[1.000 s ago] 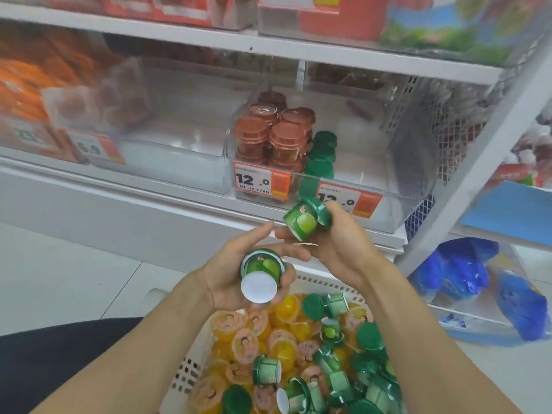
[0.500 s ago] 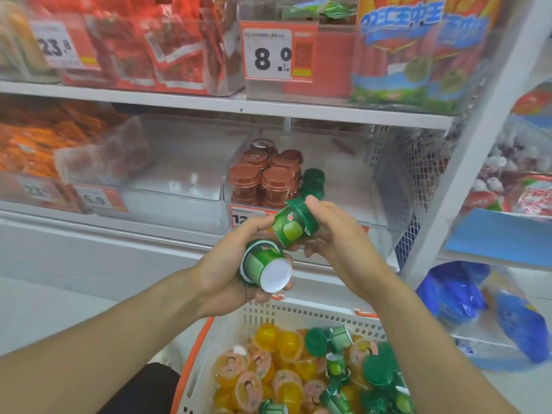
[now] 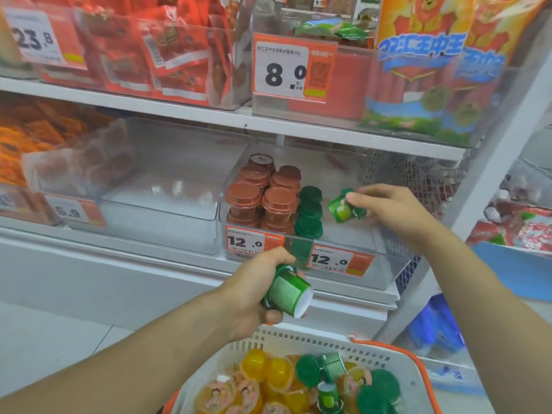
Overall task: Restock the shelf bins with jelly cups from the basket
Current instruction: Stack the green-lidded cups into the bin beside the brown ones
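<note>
Two cups in hand: each hand is holding one small green plastic jelly cup, so the step under way looks to be placing, not fetching.
Right hand: the right hand (image 3: 394, 213) is reaching over the front wall of the clear plastic shelf bin (image 3: 379, 273) and pinching a tilted green-lidded jelly cup (image 3: 343, 207) between thumb and fingertips, just right of the green row.
Left hand: the left hand (image 3: 257, 289) is gripping a second green cup with a white base (image 3: 288, 292), lying on its side, in front of the orange price tags and above the basket.
Bin contents: stacked brown-lidded cups (image 3: 263, 198) are standing at the left, a row of dark green lids (image 3: 309, 210) beside them, bare floor at the right.
Basket: the white slotted basket with orange rim (image 3: 298, 343) is holding many yellow and green cups.
Next move: I judge the right cup needs turning upright and setting down beside the green row, then letting go; the left cup would follow.
</note>
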A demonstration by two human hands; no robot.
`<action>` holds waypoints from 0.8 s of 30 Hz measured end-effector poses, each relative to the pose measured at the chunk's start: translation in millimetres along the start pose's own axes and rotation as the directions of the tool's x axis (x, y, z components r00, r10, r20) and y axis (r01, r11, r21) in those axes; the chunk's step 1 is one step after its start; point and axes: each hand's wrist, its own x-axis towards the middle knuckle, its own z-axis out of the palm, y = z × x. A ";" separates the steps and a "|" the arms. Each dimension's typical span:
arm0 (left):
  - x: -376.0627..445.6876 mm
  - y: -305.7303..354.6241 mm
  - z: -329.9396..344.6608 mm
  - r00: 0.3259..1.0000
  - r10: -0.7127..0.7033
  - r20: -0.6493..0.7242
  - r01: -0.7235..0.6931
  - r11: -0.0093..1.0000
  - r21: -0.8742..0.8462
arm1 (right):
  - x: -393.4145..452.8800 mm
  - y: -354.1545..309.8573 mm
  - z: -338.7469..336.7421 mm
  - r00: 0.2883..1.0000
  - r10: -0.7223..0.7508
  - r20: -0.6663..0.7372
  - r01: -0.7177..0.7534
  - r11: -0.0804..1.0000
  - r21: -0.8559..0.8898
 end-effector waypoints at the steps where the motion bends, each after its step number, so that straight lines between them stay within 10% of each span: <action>1: 2.4 -1.0 3.1 1.000 -0.015 0.007 0.015 1.000 0.010 | 10.1 5.7 1.0 0.999 0.033 0.003 -0.033 0.996 -0.085; 7: 17.8 -11.4 15.2 0.996 -0.087 0.016 0.086 0.992 0.089 | 30.5 28.9 22.2 0.981 0.126 0.149 -0.028 0.846 -0.533; 24: 24.6 -12.2 32.3 0.999 -0.024 -0.046 0.022 0.999 -0.040 | 29.0 22.4 23.1 0.938 0.206 0.279 0.026 0.760 -0.649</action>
